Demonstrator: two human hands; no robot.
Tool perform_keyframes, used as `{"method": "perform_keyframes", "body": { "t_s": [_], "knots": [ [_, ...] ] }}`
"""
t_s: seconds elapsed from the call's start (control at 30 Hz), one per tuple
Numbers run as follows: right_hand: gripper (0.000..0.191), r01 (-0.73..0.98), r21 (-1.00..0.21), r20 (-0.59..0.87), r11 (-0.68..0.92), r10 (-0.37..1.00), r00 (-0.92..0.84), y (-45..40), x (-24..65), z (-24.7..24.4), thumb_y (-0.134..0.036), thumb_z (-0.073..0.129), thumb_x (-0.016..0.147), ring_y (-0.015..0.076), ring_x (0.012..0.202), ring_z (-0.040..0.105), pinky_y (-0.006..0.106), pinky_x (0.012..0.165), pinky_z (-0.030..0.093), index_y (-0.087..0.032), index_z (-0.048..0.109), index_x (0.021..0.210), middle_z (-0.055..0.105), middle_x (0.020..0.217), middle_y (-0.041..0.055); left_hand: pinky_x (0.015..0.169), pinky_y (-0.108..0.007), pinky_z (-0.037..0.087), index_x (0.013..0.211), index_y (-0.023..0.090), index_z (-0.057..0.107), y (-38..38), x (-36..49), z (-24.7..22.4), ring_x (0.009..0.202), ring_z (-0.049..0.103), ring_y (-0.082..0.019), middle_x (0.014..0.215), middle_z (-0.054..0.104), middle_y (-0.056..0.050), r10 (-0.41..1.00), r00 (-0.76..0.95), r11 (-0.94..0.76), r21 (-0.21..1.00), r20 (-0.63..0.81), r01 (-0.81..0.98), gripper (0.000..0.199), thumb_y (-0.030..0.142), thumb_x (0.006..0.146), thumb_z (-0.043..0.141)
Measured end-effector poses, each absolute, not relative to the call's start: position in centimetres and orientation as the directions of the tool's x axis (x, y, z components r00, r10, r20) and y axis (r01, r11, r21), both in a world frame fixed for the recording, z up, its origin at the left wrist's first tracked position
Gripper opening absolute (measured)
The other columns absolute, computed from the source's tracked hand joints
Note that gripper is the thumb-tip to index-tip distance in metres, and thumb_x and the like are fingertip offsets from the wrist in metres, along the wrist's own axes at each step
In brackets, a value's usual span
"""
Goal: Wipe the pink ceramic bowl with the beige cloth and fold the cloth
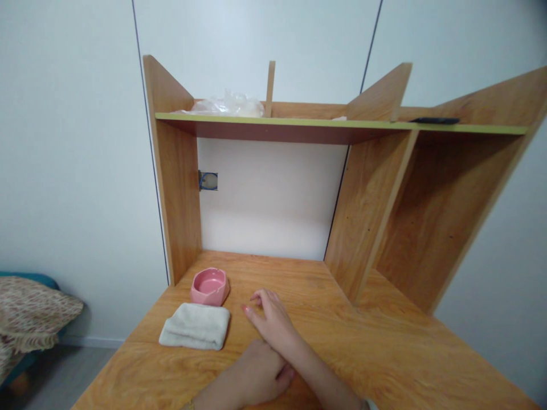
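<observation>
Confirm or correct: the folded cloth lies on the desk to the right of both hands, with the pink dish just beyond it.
Wrong side: the head view shows the folded cloth to the left of the left hand and right hand. It does lie on the desk, with the pink dish just beyond it.

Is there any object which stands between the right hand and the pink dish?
No, nothing visible stands between the right hand and the pink dish; the folded cloth lies nearer the camera, beside that path.
</observation>
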State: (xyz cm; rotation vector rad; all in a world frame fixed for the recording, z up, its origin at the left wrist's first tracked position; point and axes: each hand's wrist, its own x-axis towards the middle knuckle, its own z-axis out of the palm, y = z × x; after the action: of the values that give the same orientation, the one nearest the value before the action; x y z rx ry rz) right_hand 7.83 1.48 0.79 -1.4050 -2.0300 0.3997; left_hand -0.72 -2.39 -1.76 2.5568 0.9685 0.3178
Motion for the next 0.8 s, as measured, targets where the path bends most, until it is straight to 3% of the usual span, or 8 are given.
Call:
{"method": "perform_keyframes", "body": {
  "t_s": [0.13, 0.37, 0.57, 0.8],
  "knots": [
    [0.037, 0.781, -0.518, 0.251, 0.349, 0.935, -0.251, 0.5, 12.4, -1.1, -0.040, 0.037, 0.085, 0.0212, 0.106, 0.049, 0.032, 0.092, 0.034, -0.016, 0.053, 0.107, 0.058, 0.108, 0.0105, 0.063, -0.023, 0.044, 0.086, 0.017, 0.062, -2.5, -0.6, -1.7, 0.071, 0.060, -0.016, 0.085, 0.067, -0.005, 0.697, 0.708, -0.702, 0.308, 0.114, 0.642, 0.022, 0.021, 0.083, 0.041],
    [0.070, 0.849, -0.468, 0.093, 0.246, 0.969, -0.230, -0.1, 14.9, -2.9, -0.058, 0.029, 0.082, 0.0256, 0.130, 0.022, 0.039, 0.107, 0.015, -0.008, 0.039, 0.129, 0.034, 0.138, 0.0133, 0.061, -0.024, 0.044, 0.077, 0.016, 0.062, -1.6, -1.2, -1.8, 0.067, 0.061, -0.018, 0.078, 0.067, -0.006, 0.711, 0.695, -0.702, 0.158, 0.108, 0.694, 0.018, 0.017, 0.074, 0.045],
    [0.074, 0.841, -0.458, 0.099, 0.289, 0.956, -0.275, 0.0, 14.8, -2.9, -0.060, 0.021, 0.083, 0.0244, 0.132, 0.016, 0.042, 0.109, 0.011, -0.008, 0.034, 0.133, 0.027, 0.140, 0.0097, 0.062, -0.022, 0.043, 0.078, 0.016, 0.063, -1.2, -1.7, -1.0, 0.068, 0.061, -0.017, 0.076, 0.067, -0.006, 0.778, 0.619, -0.627, 0.183, 0.103, 0.757, 0.027, 0.027, 0.084, 0.039],
    [0.074, 0.829, -0.493, 0.081, 0.265, 0.962, -0.259, 0.5, 15.5, -3.3, -0.060, 0.015, 0.084, 0.0217, 0.132, 0.014, 0.039, 0.109, 0.010, -0.008, 0.032, 0.134, 0.026, 0.141, 0.0084, 0.062, -0.024, 0.043, 0.074, 0.016, 0.065, -0.9, -1.9, -0.9, 0.069, 0.062, -0.018, 0.075, 0.068, -0.008, 0.817, 0.570, -0.576, 0.137, 0.086, 0.806, 0.031, 0.027, 0.083, 0.038]
  ]
}}
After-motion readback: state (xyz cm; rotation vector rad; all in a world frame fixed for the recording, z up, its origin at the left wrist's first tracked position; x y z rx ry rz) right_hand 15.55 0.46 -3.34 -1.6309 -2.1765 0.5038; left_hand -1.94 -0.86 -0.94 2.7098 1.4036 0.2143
